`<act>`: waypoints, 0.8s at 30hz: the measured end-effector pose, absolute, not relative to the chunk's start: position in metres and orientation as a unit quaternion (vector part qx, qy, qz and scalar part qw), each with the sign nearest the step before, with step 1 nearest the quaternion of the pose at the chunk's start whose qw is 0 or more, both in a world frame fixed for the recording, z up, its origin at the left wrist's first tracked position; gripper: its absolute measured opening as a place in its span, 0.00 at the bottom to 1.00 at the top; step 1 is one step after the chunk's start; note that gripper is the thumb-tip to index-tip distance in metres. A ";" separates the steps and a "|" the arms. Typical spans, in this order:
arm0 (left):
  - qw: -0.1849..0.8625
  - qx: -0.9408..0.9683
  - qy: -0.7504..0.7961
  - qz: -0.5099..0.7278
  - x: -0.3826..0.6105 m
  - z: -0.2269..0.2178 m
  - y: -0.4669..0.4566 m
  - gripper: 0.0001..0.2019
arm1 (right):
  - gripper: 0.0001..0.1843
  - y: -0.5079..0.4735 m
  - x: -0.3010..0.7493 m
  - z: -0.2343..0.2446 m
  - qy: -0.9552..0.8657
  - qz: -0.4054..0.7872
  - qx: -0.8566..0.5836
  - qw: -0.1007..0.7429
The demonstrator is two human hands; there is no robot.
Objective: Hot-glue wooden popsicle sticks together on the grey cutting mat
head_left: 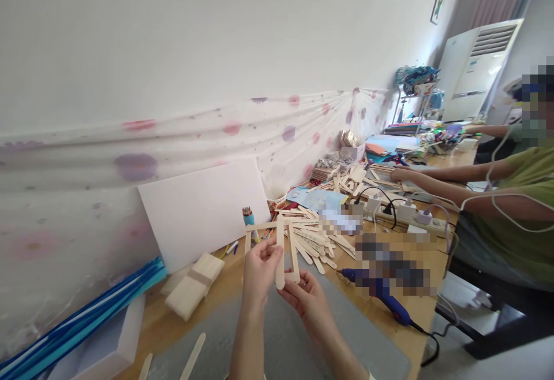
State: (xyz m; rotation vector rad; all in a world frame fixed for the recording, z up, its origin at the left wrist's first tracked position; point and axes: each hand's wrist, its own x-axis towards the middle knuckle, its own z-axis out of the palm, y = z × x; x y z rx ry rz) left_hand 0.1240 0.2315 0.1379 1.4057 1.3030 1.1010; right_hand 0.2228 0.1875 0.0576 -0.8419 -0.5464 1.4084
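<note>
Both my hands are raised above the grey mat [208, 334], holding a rectangular frame [295, 253] made of wooden craft sticks. One upright craft stick [280, 259] crosses in front of the frame; I cannot tell if it is fixed to it. My left hand [263, 261] is closed, its thumb pressing on this upright stick, with part of the frame behind the hand. My right hand [305, 293] pinches the frame's lower right corner, close to the upright stick's bottom end. Behind the frame lies a pile of loose craft sticks [309, 235].
Right of my hands lies a blue glue gun [381, 290] with its cord. A banded stick bundle [195, 285], white board [208, 212] and pencil tube [248, 216] stand left. A power strip [433, 222] lies right; a co-worker's arms [454, 179] reach over the table.
</note>
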 end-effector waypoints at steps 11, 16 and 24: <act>0.455 0.584 0.571 0.354 0.126 0.128 0.245 0.12 | 0.27 0.181 0.226 0.053 -0.256 0.654 -0.343 0.623; 0.454 0.601 0.546 0.368 0.122 0.124 0.248 0.10 | 0.28 0.183 0.226 0.053 -0.262 0.649 -0.349 0.623; 0.431 0.596 0.521 0.432 0.121 0.129 0.242 0.12 | 0.30 0.183 0.226 0.053 -0.275 0.652 -0.352 0.613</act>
